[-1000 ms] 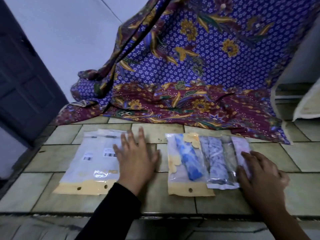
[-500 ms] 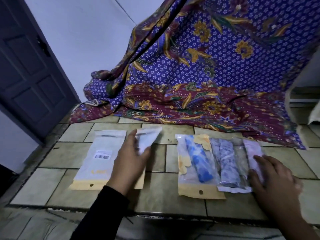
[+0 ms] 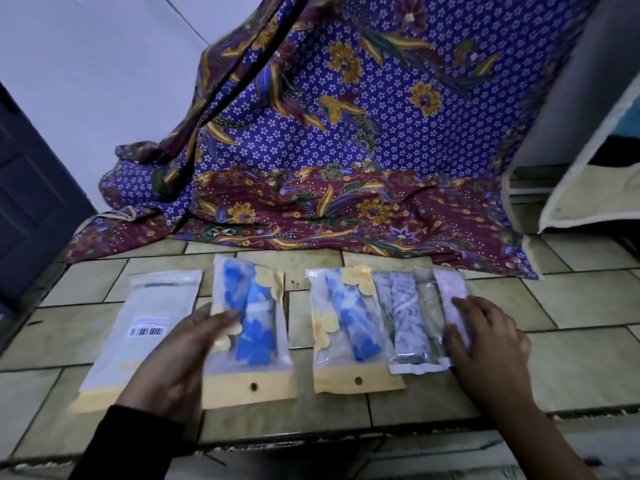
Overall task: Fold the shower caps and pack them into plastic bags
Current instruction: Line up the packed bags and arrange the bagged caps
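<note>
Several plastic bags lie in a row on the tiled ledge [image 3: 571, 362]. At the far left, a white bag [image 3: 138, 327] lies back side up and shows a barcode. Beside it is a packed bag with a blue flowered shower cap [image 3: 254, 327] and a yellow header; my left hand [image 3: 180, 358] grips its left edge, thumb on top. To the right lie a second blue-cap bag [image 3: 349, 327], a grey-cap bag [image 3: 405, 323] and a pale pink bag [image 3: 450, 296], overlapping. My right hand [image 3: 485, 344] rests flat on the pink bag, fingers spread.
A purple and maroon batik cloth [image 3: 329, 150] hangs behind the bags and drapes onto the back of the ledge. A dark door [image 3: 31, 188] stands at the left. A cream-edged object [image 3: 588, 188] leans at the right. The ledge's front edge runs just below the bags.
My left hand lifted the top bag off the left pile and turned it over, so its blue cap faces up beside the white bag. My right hand stayed on the pink bag.
</note>
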